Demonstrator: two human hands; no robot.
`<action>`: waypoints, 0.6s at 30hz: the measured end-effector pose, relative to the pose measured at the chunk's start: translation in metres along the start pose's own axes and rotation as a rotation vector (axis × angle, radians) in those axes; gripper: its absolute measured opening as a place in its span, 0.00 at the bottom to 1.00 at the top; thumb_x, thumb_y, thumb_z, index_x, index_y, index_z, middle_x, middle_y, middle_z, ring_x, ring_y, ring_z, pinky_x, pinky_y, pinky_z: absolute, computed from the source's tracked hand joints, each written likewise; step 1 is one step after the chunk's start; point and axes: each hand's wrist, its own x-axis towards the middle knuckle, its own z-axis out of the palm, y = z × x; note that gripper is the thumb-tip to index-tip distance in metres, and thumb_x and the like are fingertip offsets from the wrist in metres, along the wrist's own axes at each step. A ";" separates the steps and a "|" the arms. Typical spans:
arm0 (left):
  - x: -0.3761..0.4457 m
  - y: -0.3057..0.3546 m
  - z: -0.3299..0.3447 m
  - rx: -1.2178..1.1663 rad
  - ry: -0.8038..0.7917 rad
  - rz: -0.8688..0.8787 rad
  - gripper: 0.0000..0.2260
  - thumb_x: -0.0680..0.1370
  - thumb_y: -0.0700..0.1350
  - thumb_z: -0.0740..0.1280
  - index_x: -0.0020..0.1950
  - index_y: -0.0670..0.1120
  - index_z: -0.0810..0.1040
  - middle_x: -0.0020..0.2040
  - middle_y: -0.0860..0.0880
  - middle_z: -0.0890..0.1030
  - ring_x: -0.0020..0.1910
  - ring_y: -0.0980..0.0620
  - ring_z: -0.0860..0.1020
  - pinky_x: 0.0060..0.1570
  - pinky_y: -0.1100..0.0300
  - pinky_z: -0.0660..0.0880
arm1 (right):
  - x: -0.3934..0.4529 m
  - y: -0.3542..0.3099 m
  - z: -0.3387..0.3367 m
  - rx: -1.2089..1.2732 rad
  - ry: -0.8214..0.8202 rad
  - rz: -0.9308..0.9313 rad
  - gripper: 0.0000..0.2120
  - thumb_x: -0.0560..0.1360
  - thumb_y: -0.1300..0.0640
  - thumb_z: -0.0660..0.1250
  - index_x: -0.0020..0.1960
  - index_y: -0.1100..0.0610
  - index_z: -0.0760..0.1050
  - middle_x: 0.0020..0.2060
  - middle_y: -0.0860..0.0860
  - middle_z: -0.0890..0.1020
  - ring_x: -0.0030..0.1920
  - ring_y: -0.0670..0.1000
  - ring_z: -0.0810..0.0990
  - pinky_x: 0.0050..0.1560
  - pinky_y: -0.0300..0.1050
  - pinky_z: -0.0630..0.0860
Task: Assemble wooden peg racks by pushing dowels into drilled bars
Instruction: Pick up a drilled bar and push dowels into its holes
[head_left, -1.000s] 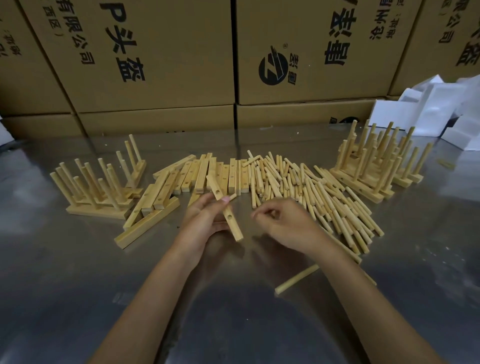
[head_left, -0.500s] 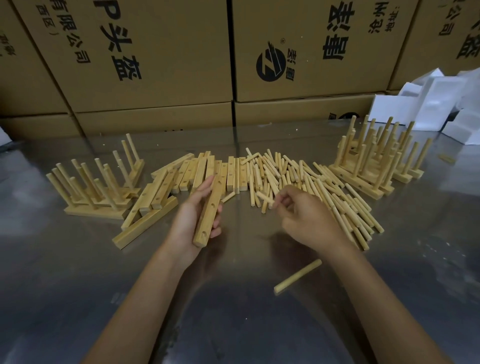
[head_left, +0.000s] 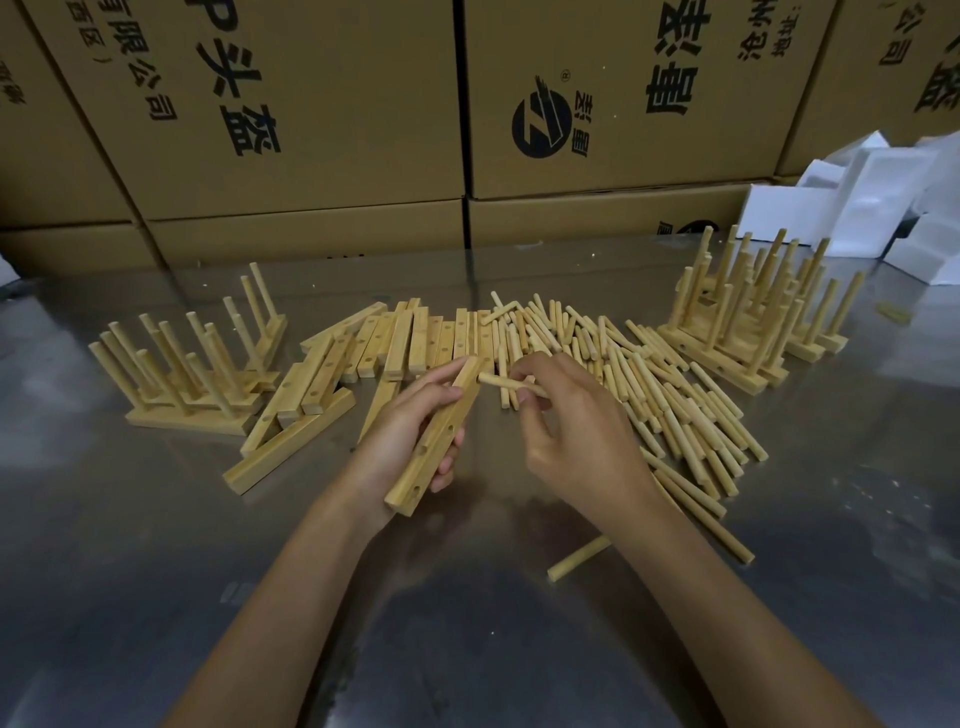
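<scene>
The left hand (head_left: 415, 431) grips a drilled bar (head_left: 434, 444) above the bench (head_left: 156, 571). The bar is pale wood, square in section, and tilted with its far end up and toward the right. Three round holes show along its upper face toward the near end. The thumb lies along the far part of the bar; the fingers (head_left: 449, 462) curl under it from the right side, so the underside of the bar is hidden.

The right hand (head_left: 571, 431) pinches a dowel (head_left: 501, 383) between thumb and fingertips. The dowel is a short, pale, round rod lying roughly level. Its free end points left and sits just beside the far end of the bar; whether it touches the bar cannot be determined. Its other end is hidden inside the hand.

A row of loose bars (head_left: 415, 343) lies on the bench behind the left hand. A spread pile of loose dowels (head_left: 675, 395) lies behind and to the right of the right hand, partly covered by it. One single dowel (head_left: 579, 558) lies apart, near the right forearm.

Finished racks (head_left: 197, 374) with upright pegs stand at the left, and a denser group of racks (head_left: 753, 322) stands at the right. Printed cardboard boxes (head_left: 311, 130) form the back wall; their lettering is cut off by the frame. White foam blocks (head_left: 857, 202) sit at the far right, partly out of frame.
</scene>
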 end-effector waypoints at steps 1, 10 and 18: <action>0.000 0.000 0.001 0.018 0.005 0.004 0.14 0.83 0.47 0.60 0.65 0.62 0.78 0.34 0.46 0.75 0.26 0.52 0.70 0.22 0.62 0.67 | 0.000 -0.001 0.000 -0.009 -0.003 -0.012 0.08 0.79 0.58 0.64 0.58 0.52 0.74 0.48 0.46 0.76 0.44 0.46 0.77 0.44 0.52 0.78; -0.005 0.001 0.011 0.087 0.058 0.110 0.11 0.83 0.49 0.64 0.61 0.63 0.80 0.36 0.47 0.79 0.24 0.53 0.70 0.23 0.64 0.66 | -0.001 -0.003 -0.004 -0.085 0.055 -0.116 0.01 0.79 0.62 0.66 0.49 0.58 0.76 0.39 0.49 0.76 0.39 0.50 0.73 0.36 0.51 0.75; -0.012 0.003 0.013 0.129 0.041 0.139 0.13 0.79 0.52 0.68 0.61 0.66 0.80 0.38 0.48 0.81 0.26 0.55 0.72 0.24 0.63 0.68 | -0.002 0.000 0.002 -0.072 0.134 -0.077 0.03 0.77 0.62 0.67 0.47 0.55 0.79 0.36 0.47 0.80 0.32 0.49 0.77 0.31 0.44 0.73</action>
